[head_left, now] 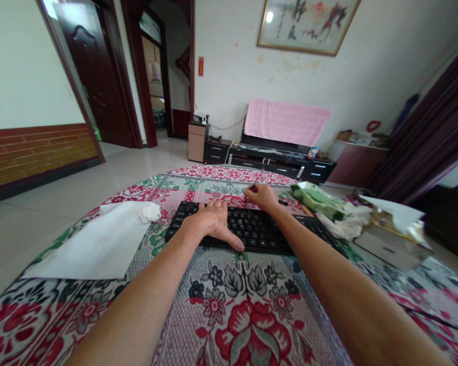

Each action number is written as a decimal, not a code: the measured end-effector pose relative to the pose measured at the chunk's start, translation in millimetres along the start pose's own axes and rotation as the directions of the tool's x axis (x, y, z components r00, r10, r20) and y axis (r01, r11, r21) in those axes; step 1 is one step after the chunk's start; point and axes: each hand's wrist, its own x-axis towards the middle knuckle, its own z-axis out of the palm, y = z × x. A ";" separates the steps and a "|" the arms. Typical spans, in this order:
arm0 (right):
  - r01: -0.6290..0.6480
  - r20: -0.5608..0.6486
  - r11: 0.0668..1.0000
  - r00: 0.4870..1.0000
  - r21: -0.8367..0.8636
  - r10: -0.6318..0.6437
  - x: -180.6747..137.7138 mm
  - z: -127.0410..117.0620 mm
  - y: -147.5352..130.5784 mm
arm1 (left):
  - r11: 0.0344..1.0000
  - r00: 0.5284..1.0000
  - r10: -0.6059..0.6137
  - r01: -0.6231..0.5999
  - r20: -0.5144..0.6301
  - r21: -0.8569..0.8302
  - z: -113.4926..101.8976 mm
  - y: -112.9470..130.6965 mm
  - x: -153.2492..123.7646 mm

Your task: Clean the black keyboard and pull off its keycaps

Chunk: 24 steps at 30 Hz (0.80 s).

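Black, the keyboard [254, 229] is laid on the tablecloth [248, 305] and, presumably for steadying, covered by the spread left hand [212, 221]. Apart, the right hand [264, 196] is curled beyond the keyboard's far edge; whether anything is gripped cannot be told.

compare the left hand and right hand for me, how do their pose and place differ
Place: the left hand rests on the keyboard, while the right hand is at its far edge.
Fingers: the left hand is spread with its thumb stretched out; the right hand has its fingers curled in.
Shared: both are bare.
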 end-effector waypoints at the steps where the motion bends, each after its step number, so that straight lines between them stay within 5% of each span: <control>1: 0.000 -0.006 0.999 1.000 0.048 0.000 -0.4 0.2 -1.0 | 1.000 1.000 0.003 -0.003 -0.001 0.001 -0.1 0.0 -0.2; 9: 0.070 0.089 0.898 0.989 0.435 -0.121 -25.9 -10.4 -28.0 | 1.000 1.000 -0.003 0.004 -0.021 0.027 0.7 -1.0 -0.3; 15: 0.236 0.085 0.906 0.956 0.351 -0.282 -43.1 -7.2 -31.7 | 0.999 0.999 0.005 -0.003 -0.038 0.043 2.7 -3.4 1.0; 24: 0.299 0.090 0.924 0.941 0.236 -0.328 -45.6 -4.0 -31.2 | 0.999 0.999 0.006 -0.004 -0.033 0.051 -1.2 1.6 -4.8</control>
